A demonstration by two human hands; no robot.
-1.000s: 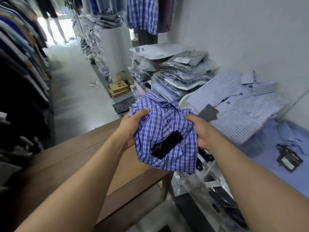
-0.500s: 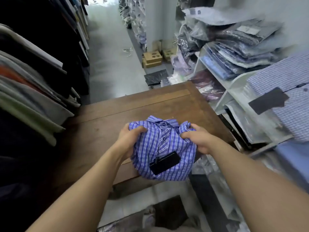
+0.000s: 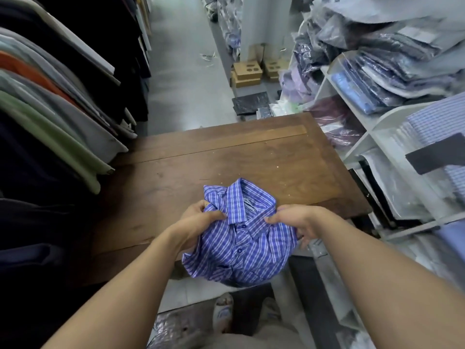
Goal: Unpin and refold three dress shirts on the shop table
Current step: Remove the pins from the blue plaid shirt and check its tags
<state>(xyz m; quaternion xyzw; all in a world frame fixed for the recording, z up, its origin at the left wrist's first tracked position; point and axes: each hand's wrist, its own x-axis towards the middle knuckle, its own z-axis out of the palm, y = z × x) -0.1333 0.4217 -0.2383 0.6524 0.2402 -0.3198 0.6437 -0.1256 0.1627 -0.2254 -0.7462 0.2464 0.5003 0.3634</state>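
A folded blue plaid dress shirt [image 3: 241,245] hangs over the near edge of the brown wooden table [image 3: 226,162], collar up and pointing away from me. My left hand [image 3: 198,222] grips its left shoulder beside the collar. My right hand [image 3: 294,220] grips the right shoulder. The shirt's buttoned front faces me and its lower part bulges below the table edge. A lighter blue checked shirt [image 3: 437,127] with a dark tag lies on the white shelf at the right edge.
Hanging garments [image 3: 57,102] crowd the left side up to the table. White shelving [image 3: 364,137] with bagged shirts [image 3: 392,76] lines the right. Cardboard boxes [image 3: 247,73] stand on the grey aisle floor beyond the table. My sandalled foot [image 3: 222,311] shows below.
I have turned from the right shelf to the table and carried the plaid shirt over it. The shirt's black tag, seen earlier on the front, no longer shows.
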